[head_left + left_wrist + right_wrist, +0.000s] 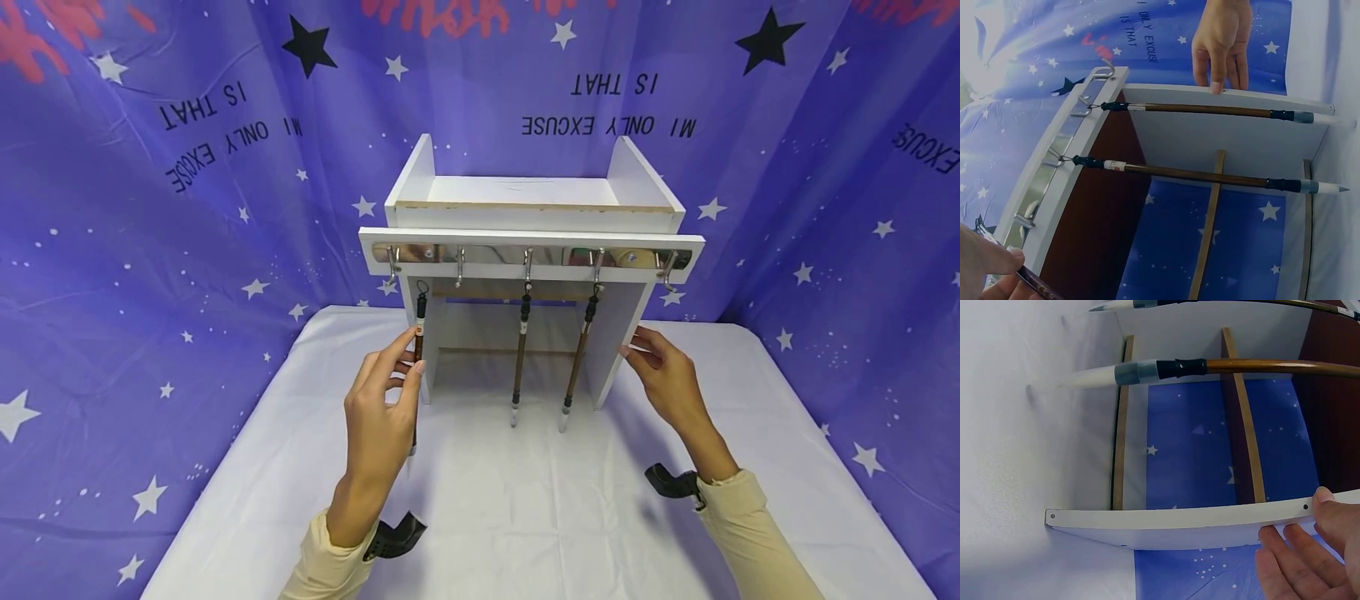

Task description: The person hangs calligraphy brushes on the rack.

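Between its thumb and fingers, my left hand [378, 417] pinches a brush [421, 310] with a dark cap and a thin hanging loop. That loop stands below the hook rail [495, 255], between the leftmost hook [392, 265] and the second hook [460, 268], apart from both. My right hand [663, 375] grips the front edge of the right side panel [1197, 519] of a white wooden rack [532, 218]; the thumb is on one face, the fingers on the other. From the rail hang a middle brush [521, 358] and a right brush [577, 358], with brown handles and pale tips pointing down.
The rack stands on a white-covered table [480, 517], with a purple star-printed curtain [225, 333] behind and at both sides. At the right end of the rail, one more hook [667, 271] holds nothing. Black wrist mounts [395, 536] sit on both sleeves.
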The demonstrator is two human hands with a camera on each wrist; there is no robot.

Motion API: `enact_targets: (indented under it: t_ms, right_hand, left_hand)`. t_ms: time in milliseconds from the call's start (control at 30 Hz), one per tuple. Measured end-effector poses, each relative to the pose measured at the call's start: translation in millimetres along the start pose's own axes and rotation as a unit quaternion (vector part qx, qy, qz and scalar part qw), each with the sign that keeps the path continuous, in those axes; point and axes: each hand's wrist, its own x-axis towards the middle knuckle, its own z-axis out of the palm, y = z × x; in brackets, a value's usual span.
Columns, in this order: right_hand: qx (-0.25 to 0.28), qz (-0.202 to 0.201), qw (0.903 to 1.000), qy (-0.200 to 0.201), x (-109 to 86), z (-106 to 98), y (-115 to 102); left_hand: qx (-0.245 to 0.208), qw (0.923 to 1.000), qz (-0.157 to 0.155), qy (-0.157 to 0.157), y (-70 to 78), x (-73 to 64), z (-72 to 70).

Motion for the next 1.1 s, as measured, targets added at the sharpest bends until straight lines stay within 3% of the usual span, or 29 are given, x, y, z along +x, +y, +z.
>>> enact_targets:
  t_ms: [500,1100]
  right_hand:
    - [0.014,-0.008,0.9999,0.0,-0.6,1,0]
    - [0.009,-0.004,0.9999,0.003,-0.3,0,1]
  left_hand:
    - [-0.01,0.9999,0.012,-0.002,-1.2,1.7,21.6]
    - [-0.004,0.9999,0.013,-0.007,-4.9,3.6,35.9]
